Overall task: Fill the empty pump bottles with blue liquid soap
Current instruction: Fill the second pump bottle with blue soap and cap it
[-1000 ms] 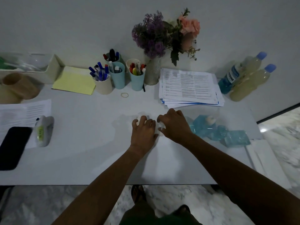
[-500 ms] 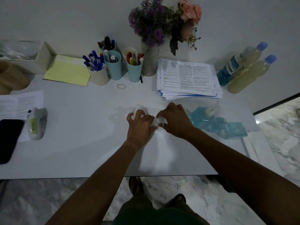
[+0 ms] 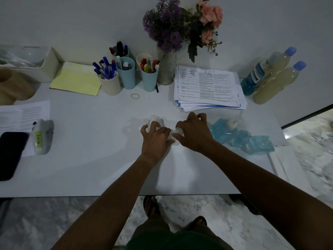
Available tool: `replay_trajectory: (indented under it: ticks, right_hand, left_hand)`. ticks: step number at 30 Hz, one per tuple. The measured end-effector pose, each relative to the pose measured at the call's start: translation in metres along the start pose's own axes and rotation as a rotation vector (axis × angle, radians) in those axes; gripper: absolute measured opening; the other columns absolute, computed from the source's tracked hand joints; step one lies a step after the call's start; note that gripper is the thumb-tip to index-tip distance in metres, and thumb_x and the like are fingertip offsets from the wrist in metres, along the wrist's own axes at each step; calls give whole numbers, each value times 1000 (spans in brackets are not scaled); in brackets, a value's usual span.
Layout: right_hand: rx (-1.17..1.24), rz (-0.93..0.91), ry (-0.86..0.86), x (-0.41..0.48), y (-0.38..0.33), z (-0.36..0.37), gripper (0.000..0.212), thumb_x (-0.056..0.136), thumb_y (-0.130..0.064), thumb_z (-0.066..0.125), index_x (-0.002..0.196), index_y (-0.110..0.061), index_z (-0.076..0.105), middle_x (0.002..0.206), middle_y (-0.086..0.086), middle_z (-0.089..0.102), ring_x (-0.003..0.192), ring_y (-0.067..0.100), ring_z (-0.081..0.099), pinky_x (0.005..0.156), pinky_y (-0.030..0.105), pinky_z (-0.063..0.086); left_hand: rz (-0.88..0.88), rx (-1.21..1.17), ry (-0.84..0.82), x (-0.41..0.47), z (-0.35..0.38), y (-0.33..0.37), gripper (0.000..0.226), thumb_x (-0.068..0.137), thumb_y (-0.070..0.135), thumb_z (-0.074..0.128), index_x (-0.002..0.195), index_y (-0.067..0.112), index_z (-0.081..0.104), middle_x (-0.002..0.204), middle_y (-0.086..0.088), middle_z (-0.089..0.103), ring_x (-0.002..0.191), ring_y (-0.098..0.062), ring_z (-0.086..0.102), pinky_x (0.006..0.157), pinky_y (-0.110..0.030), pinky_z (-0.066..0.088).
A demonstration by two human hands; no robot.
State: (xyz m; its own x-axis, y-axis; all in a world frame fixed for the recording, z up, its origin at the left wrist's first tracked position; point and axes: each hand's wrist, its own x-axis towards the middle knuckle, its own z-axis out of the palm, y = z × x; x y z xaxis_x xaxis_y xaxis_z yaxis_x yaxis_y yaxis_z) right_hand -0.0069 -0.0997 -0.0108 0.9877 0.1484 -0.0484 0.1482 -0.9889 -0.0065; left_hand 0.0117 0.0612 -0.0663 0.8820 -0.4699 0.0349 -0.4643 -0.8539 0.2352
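the left hand (image 3: 156, 139) curls around a small clear pump bottle (image 3: 153, 123) standing on the white table (image 3: 90, 159). the right hand (image 3: 194, 132) pinches a clear pump cap (image 3: 178, 132) just beside it, the two hands touching at the fingers. to the right, near the right wrist, lies a blue liquid soap refill pouch (image 3: 223, 132) with a white spout, with crumpled blue packs (image 3: 257, 144) beside it. farther back sit a paper stack (image 3: 209, 87), pen cups (image 3: 126, 76) and a flower vase (image 3: 166, 69).

Blue soap pouches (image 3: 242, 137), yellow notepad (image 3: 76, 79), purple and pink flowers (image 3: 180, 27), white table (image 3: 86, 159)
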Motion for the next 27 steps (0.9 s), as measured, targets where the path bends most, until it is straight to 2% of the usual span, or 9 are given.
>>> replay_trajectory:
  ticks: [3,6,11,13,16,19,22,24,27]
  right_hand:
    - [50,-51,-24,2,1,-2,35,87,-49,60,115,-28,64,98,-4,70,112,20,45,95,42,22]
    - [120,-50,-57,2,4,-7,44,82,-41,67,123,-31,58,107,-5,67,117,20,41,97,41,20]
    - [36,18,-64,3,0,-5,48,78,-63,62,112,-30,63,100,-1,65,114,21,43,94,44,24]
    - [23,44,-52,3,-1,-3,44,82,-63,58,109,-30,65,97,0,64,112,21,44,94,43,23]
    - [28,25,-65,3,-1,0,33,85,-49,62,114,-32,63,103,-5,66,115,20,42,96,43,23]
    - [61,-19,-94,3,-1,-2,39,83,-35,67,121,-35,58,113,-9,65,118,21,38,95,42,23]
    - [34,-4,-82,4,0,-4,52,77,-54,67,123,-33,55,116,-6,64,119,23,38,95,44,25]
    - [-36,34,-68,5,-2,-4,52,79,-65,59,113,-27,61,103,-3,68,113,23,42,95,45,26]
    - [-75,67,-59,6,-6,-2,47,84,-65,55,104,-23,67,91,0,68,108,23,46,94,45,26]
  left_hand:
    - [-9,-17,-7,0,-1,0,27,88,44,62,107,28,70,109,8,70,126,-24,46,101,-46,14]
    - [-17,-23,9,-1,1,0,26,86,44,63,105,28,71,106,7,70,125,-23,46,100,-47,14]
    - [-23,-37,37,0,4,0,31,91,51,56,103,28,72,103,7,71,123,-23,48,103,-47,12]
    - [-30,-33,49,0,3,0,32,90,53,56,101,28,72,100,8,71,121,-23,50,101,-47,13]
    - [-21,-31,19,0,4,-1,28,85,47,65,105,28,71,104,7,71,124,-23,48,101,-46,13]
    - [-18,-36,23,0,3,-1,27,81,46,71,100,27,72,98,4,72,120,-26,52,100,-46,15]
    - [-17,-18,33,0,3,-1,29,88,50,59,102,28,72,103,6,71,123,-24,49,102,-47,12]
    - [-26,-7,25,0,2,0,36,91,55,48,99,29,71,101,10,70,123,-22,48,101,-47,12]
    - [-20,6,11,0,2,0,33,91,54,51,105,30,69,106,13,69,125,-19,44,101,-46,10]
